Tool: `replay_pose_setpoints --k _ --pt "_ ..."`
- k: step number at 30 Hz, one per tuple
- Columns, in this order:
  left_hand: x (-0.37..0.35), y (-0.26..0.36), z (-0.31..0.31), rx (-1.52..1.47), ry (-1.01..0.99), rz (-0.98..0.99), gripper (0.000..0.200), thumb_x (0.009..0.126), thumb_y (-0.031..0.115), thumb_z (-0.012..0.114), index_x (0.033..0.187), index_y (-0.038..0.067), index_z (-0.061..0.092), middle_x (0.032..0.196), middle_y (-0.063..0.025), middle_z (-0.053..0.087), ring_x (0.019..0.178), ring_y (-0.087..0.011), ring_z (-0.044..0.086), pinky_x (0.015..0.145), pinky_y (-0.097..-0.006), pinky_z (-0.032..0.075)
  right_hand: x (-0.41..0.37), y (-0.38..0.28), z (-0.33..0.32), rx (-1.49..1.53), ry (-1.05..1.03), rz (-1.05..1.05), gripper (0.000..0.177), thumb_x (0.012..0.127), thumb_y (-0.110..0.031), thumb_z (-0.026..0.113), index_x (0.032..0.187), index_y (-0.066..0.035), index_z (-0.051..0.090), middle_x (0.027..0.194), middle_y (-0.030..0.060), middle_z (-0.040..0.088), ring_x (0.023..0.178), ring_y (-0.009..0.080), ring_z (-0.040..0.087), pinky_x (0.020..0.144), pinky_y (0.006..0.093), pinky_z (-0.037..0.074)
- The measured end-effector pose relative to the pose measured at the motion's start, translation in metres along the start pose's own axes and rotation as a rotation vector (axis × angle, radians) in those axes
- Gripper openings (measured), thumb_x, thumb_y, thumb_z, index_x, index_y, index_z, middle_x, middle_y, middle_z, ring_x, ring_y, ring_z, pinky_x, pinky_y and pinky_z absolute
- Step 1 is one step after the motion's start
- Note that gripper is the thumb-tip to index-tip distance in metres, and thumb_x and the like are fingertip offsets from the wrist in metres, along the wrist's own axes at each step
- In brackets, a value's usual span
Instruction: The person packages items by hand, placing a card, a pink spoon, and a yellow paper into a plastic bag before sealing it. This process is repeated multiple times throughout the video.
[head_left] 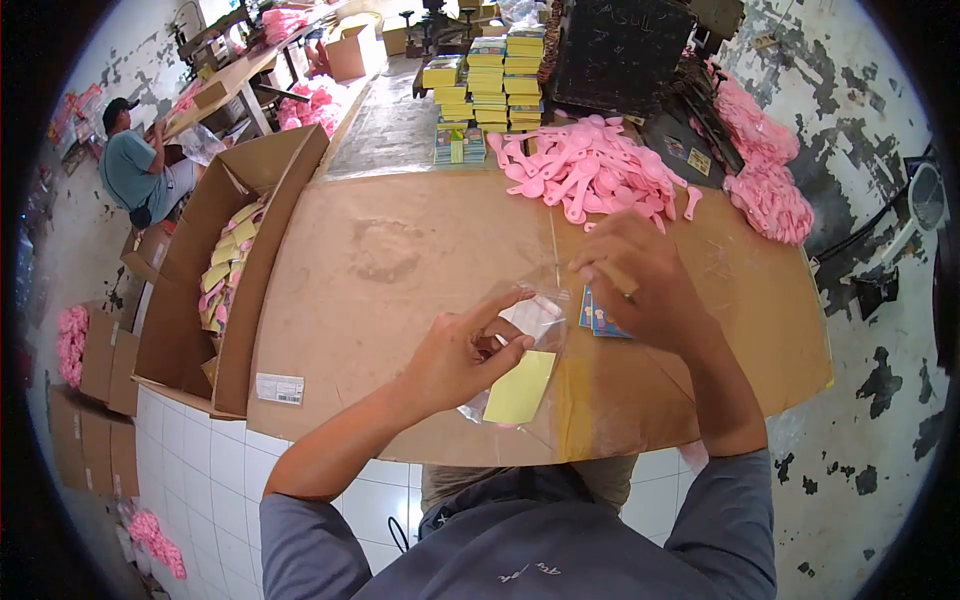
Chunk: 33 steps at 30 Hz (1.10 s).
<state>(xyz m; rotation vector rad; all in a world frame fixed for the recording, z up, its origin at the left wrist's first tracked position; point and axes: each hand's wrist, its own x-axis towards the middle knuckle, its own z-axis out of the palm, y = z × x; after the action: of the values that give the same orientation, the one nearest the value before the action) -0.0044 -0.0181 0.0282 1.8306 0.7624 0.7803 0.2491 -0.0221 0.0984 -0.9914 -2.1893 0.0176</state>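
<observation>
1. Pink pieces lie in a floor heap [70, 340] at the far left, beside flat cartons. Above them a seated person [128, 165] in a teal shirt works at another bench.
2. An open cardboard box [180, 320] stands against the left edge of the desk [400, 250]. Its flap leans up, and rows of yellow-and-pink packets [228, 265] are stacked inside.
3. The desk has a white tiled front and a brown cardboard sheet laid over its top.
4. The left hand [465, 355] is near the front edge, fingers curled. Its thumb and forefinger pinch the mouth of a clear bag [540, 318].
5. A yellow card [520, 388] sits in the lower part of the bag, which rests on the cardboard between the two hands.
6. The right hand [640, 280] is just right of the bag, fingers bunched together over some blue printed cards [600, 322] on the desk. I cannot tell whether it grips them or the edge of the bag.
7. Behind the hands, a pile of pink plastic pieces [590, 170] lies across the far side of the desk.
8. Stacks of yellow boxes [495, 85] stand behind that pile, next to a dark crate [620, 50].
9. More pink pieces form a heap [770, 190] at the far right edge.
</observation>
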Motion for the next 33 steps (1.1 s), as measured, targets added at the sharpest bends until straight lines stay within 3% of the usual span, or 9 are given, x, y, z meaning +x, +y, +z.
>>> replay_pose_setpoints --k 7,13,16,19,21,23,25,27,33 --pt "-0.001 0.001 0.005 -0.002 -0.011 0.005 0.06 0.092 0.001 0.07 0.148 0.002 0.049 0.09 -0.0088 0.078 0.079 -0.01 0.072 0.071 -0.026 0.059 -0.011 -0.022 0.03 -0.388 0.093 -0.203 0.018 0.08 -0.013 0.075 0.094 -0.008 0.066 0.098 0.0042 0.064 0.097 0.0237 0.062 0.085 0.0379 0.048" --pt "-0.001 -0.001 0.005 0.018 -0.043 0.013 0.061 0.092 0.001 0.07 0.148 0.001 0.048 0.091 -0.0093 0.078 0.08 -0.0118 0.073 0.071 -0.0274 0.06 -0.013 -0.02 0.038 -0.372 0.041 -0.191 0.019 0.079 -0.009 0.073 0.096 -0.007 0.065 0.096 0.0055 0.062 0.094 0.0236 0.061 0.083 0.0366 0.047" --pt "0.0 0.0 0.002 0.047 -0.086 0.002 0.059 0.093 0.0 0.069 0.148 0.001 0.048 0.093 -0.01 0.078 0.083 -0.0118 0.073 0.074 -0.0274 0.059 -0.013 -0.007 0.034 -0.181 0.112 -0.066 0.015 0.082 -0.006 0.07 0.096 -0.004 0.064 0.096 0.0083 0.062 0.092 0.0226 0.061 0.082 0.0343 0.047" --pt "-0.001 -0.005 0.001 -0.065 -0.041 -0.013 0.053 0.096 0.001 0.067 0.146 0.0 0.05 0.097 -0.0115 0.078 0.088 -0.0117 0.073 0.079 -0.0269 0.058 -0.015 0.005 -0.002 0.198 0.121 0.316 0.011 0.088 -0.007 0.069 0.095 -0.002 0.063 0.094 0.0075 0.061 0.089 0.0191 0.062 0.079 0.033 0.048" --pt "0.0 -0.006 0.0 -0.174 -0.001 -0.014 0.048 0.098 0.001 0.066 0.144 -0.001 0.052 0.1 -0.0127 0.078 0.091 -0.0118 0.073 0.083 -0.0266 0.057 -0.03 0.027 -0.053 0.502 -0.18 0.369 0.008 0.09 -0.006 0.069 0.093 -0.003 0.062 0.09 0.0052 0.06 0.085 0.0136 0.06 0.074 0.0305 0.048" --pt "0.003 -0.001 -0.005 -0.268 0.022 -0.01 0.044 0.099 0.001 0.066 0.141 -0.002 0.055 0.103 -0.0139 0.078 0.093 -0.012 0.072 0.085 -0.0264 0.056 -0.081 0.078 -0.1 0.87 -0.168 0.566 0.011 0.088 -0.003 0.071 0.093 -0.006 0.062 0.085 0.0034 0.058 0.082 0.0116 0.057 0.071 0.028 0.046" --pt "0.003 -0.002 -0.007 -0.286 0.033 -0.027 0.041 0.099 0.002 0.067 0.138 -0.003 0.057 0.104 -0.015 0.078 0.094 -0.0125 0.073 0.084 -0.0266 0.057 -0.115 0.144 -0.128 1.273 0.035 0.332 0.014 0.086 -0.002 0.071 0.097 -0.006 0.063 0.087 0.0062 0.061 0.087 0.0099 0.058 0.073 0.0255 0.046" --pt "0.004 -0.002 -0.006 -0.323 0.053 -0.047 0.039 0.098 0.003 0.068 0.136 -0.003 0.059 0.105 -0.0156 0.078 0.094 -0.0128 0.073 0.084 -0.0267 0.057 -0.144 0.198 -0.157 1.097 0.134 0.529 0.015 0.091 -0.008 0.068 0.106 -0.005 0.066 0.096 0.0069 0.066 0.097 0.0141 0.063 0.083 0.0281 0.049" --pt "0.007 -0.006 -0.003 -0.369 0.08 -0.103 0.031 0.097 0.006 0.071 0.126 -0.004 0.065 0.102 -0.016 0.078 0.092 -0.0128 0.073 0.082 -0.0263 0.057 -0.156 0.177 -0.117 -0.238 0.202 0.86 0.041 0.096 -0.015 0.065 0.136 -0.007 0.062 0.126 0.0066 0.068 0.117 0.025 0.061 0.101 0.0368 0.045"
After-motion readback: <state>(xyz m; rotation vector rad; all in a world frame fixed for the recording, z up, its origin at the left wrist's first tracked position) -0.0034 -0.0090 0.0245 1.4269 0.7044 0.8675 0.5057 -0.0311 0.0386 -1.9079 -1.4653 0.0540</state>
